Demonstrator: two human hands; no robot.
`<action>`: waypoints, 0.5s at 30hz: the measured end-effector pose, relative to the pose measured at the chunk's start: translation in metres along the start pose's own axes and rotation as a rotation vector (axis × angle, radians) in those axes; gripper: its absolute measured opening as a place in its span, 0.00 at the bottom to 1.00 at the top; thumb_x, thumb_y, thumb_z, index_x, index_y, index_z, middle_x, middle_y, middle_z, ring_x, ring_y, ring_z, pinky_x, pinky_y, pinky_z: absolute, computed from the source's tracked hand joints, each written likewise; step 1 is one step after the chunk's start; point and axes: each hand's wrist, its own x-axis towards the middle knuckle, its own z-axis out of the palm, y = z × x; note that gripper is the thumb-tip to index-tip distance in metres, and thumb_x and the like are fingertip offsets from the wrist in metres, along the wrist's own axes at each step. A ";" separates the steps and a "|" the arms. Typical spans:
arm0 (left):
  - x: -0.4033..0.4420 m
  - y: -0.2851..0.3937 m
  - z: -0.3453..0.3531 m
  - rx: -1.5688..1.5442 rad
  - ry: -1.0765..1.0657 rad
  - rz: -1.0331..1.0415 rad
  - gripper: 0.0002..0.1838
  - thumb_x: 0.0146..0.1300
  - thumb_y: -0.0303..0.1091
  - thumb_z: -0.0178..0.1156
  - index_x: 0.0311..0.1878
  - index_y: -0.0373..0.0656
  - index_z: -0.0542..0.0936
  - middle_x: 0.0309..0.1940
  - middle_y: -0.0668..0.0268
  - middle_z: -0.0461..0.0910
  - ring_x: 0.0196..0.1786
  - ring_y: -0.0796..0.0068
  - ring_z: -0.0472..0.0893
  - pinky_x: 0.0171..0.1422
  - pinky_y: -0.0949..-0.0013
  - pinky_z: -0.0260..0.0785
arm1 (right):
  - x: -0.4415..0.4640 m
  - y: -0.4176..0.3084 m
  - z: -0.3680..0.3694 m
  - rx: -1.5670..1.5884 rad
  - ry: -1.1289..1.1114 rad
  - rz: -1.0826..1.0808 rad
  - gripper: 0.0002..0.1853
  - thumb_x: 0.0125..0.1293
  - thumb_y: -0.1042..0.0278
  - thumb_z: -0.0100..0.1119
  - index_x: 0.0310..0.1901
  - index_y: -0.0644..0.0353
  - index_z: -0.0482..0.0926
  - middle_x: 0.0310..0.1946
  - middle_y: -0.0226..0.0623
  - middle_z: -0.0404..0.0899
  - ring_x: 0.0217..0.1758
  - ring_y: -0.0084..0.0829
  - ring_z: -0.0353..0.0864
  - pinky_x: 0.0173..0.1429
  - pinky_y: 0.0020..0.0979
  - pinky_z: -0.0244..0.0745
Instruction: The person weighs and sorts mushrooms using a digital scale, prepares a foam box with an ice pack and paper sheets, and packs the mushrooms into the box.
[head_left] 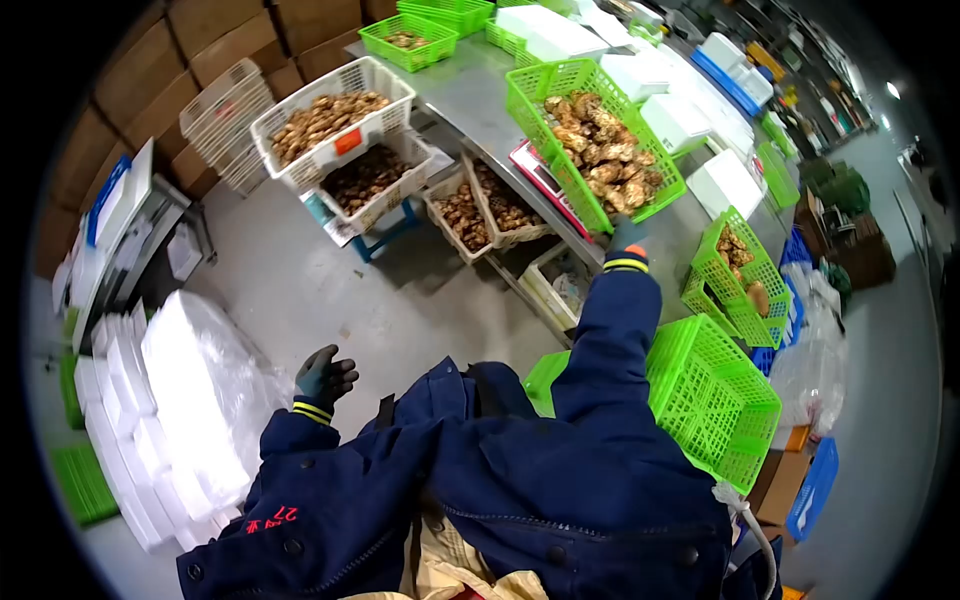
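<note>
Now, from the head view, all eyes go to the right hand (628,235), gloved, reaching out over the metal table (465,85) to the near corner of a tilted-looking green basket (540,130). It is at the rim, likely to steady or grip that corner, but its fingers are foreshortened and dark, so I cannot tell whether they curl round the plastic or merely lie against it. Inside that basket sits the knobbly produce (605,150), heaped towards the middle and near end, and a red-edged device (548,185) shows beside and partly beneath it; it looks like a scale, which would explain the spot. Over to the left hand (325,376), gloved too: it hangs out above the floor, fingers spread and holding nothing, perhaps held away for balance while the other arm stretches. Beyond it, an upper white crate (385,120) of brown pieces stands on a lower crate over a blue stool (385,235), probably to keep the load off the floor and within reach. Nearer the right sleeve (610,330), a smaller basket (715,290) holds a few pieces at the table's edge, and white foam boxes (675,122) line the far side.
</note>
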 end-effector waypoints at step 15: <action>0.236 0.136 0.247 0.286 -0.312 -0.240 0.19 0.61 0.42 0.53 0.52 0.44 0.68 0.30 0.55 0.79 0.27 0.63 0.81 0.25 0.69 0.73 | 0.104 -0.011 -0.091 -0.025 -0.219 0.215 0.19 0.45 0.68 0.68 0.41 0.61 0.77 0.28 0.38 0.80 0.27 0.29 0.80 0.31 0.28 0.76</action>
